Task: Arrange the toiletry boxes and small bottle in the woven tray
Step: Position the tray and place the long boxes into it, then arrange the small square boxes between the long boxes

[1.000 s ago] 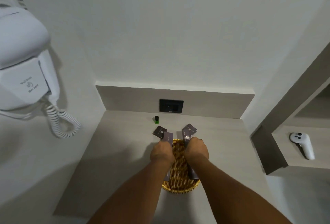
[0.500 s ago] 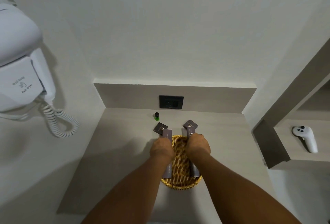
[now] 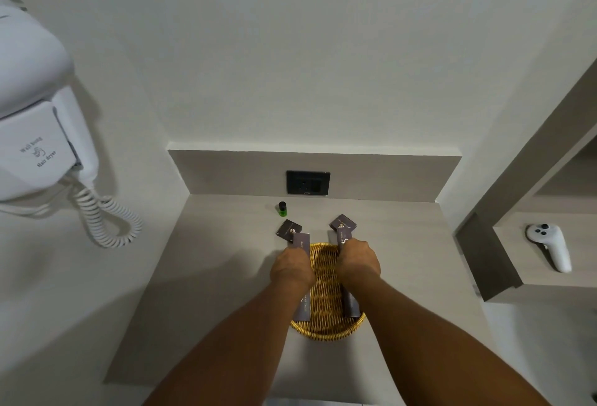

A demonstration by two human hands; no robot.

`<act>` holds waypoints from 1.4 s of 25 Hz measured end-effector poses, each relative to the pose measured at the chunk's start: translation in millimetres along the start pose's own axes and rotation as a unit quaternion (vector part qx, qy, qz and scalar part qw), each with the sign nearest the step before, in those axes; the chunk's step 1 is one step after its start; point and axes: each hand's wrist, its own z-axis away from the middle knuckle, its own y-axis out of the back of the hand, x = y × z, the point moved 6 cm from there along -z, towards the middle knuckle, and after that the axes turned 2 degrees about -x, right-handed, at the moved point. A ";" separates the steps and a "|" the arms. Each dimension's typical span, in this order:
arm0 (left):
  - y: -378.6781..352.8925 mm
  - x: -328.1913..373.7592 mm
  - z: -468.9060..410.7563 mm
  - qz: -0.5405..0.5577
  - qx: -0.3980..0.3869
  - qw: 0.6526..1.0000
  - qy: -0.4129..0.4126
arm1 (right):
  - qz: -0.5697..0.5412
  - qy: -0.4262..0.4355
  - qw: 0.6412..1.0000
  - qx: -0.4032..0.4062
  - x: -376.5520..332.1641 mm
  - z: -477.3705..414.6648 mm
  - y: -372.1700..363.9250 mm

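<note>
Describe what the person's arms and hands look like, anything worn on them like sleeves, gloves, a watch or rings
Both forearms are bare as far as the picture shows, with no sleeves in view. The left hand and the right hand wear no gloves. No watch, bracelet or band shows at either wrist. No rings are visible, though the fingers are mostly curled out of sight, so that cannot be ruled out.
</note>
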 end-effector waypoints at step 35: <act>58.6 14.9 -111.0 -0.230 -0.030 0.903 -0.362 | 0.028 0.023 0.995 -0.091 -32.9 -142.1 26.5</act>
